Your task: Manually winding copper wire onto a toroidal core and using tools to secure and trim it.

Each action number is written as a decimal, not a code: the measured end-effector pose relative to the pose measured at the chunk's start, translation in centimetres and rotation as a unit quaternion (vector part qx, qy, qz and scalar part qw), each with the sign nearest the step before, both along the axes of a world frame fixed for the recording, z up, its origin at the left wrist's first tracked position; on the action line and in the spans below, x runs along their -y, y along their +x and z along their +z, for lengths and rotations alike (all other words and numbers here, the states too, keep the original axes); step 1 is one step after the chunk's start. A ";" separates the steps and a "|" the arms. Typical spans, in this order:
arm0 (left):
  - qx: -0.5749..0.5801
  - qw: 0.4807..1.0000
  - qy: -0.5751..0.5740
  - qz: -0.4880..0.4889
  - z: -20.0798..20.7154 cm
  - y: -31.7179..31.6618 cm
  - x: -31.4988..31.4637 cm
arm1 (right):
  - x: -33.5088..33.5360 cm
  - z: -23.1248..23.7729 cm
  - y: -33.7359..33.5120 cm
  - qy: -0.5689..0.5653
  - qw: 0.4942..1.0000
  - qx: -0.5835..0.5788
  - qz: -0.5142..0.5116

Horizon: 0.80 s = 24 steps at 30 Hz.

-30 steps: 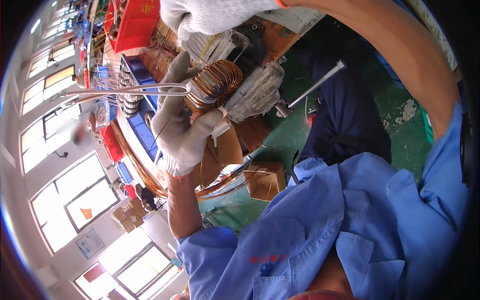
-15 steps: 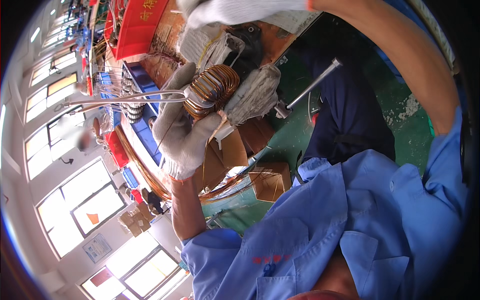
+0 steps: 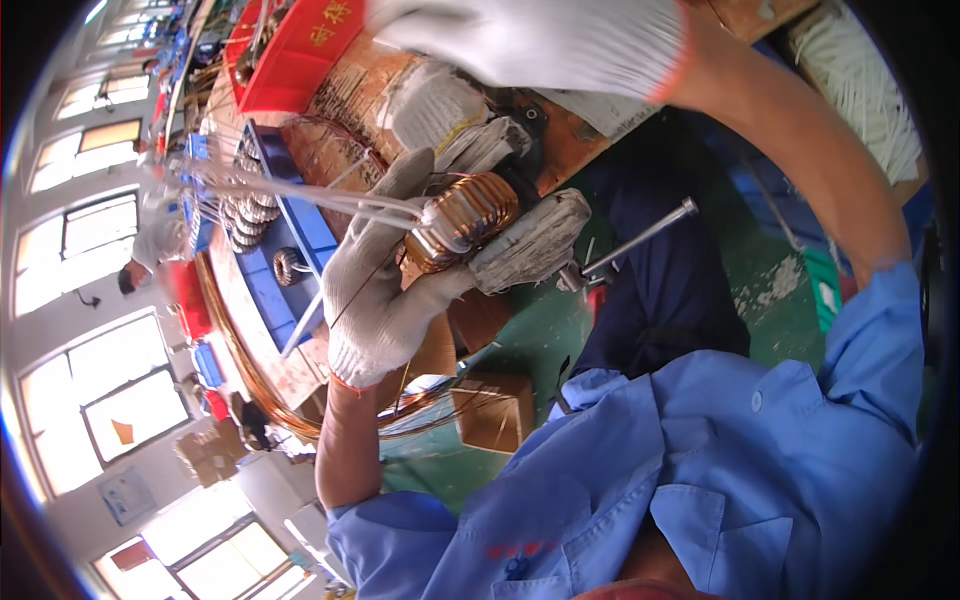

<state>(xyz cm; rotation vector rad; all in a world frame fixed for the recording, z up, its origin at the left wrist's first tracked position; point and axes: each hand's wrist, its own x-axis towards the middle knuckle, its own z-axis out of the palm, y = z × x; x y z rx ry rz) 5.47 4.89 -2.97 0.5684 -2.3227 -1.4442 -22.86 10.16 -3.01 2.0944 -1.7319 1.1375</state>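
A ring-shaped coil (image 3: 470,215) wound with copper wire sits by the cloth-wrapped jaws of a vise (image 3: 535,240). My left hand (image 3: 375,285), in a white knitted glove, is wrapped around the coil's left side. White sleeved leads (image 3: 330,200) stretch from the coil toward the left. A thin dark wire crosses the glove. Above the coil, my right hand (image 3: 545,45) is also gloved and is apart from it; its fingers are smeared by motion at the top edge, so whether they hold anything is unclear.
Blue trays (image 3: 315,235) with several wound rings (image 3: 245,215) stand on the wooden bench left of the vise. Behind is a red bin (image 3: 300,60). The vise's metal handle (image 3: 645,238) sticks out toward my legs. Below lie bundled copper wires (image 3: 245,365) and an open cardboard box (image 3: 495,412).
My view has shifted, so the bench and coil appear farther right and lower. My right hand shows more fully at the top. The left hand keeps hold of the coil.
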 end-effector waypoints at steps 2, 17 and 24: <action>0.030 0.997 -0.065 -0.031 0.0 -0.5 0.3 | -2.1 -1.5 -0.6 0.047 0.996 0.026 -0.075; 0.019 0.999 0.044 0.021 -0.3 0.2 0.3 | 4.9 -7.6 -1.9 0.261 0.963 0.056 0.021; 0.008 0.999 0.049 -0.017 0.0 -0.7 0.3 | -20.9 -4.1 -4.2 0.340 0.774 0.534 0.009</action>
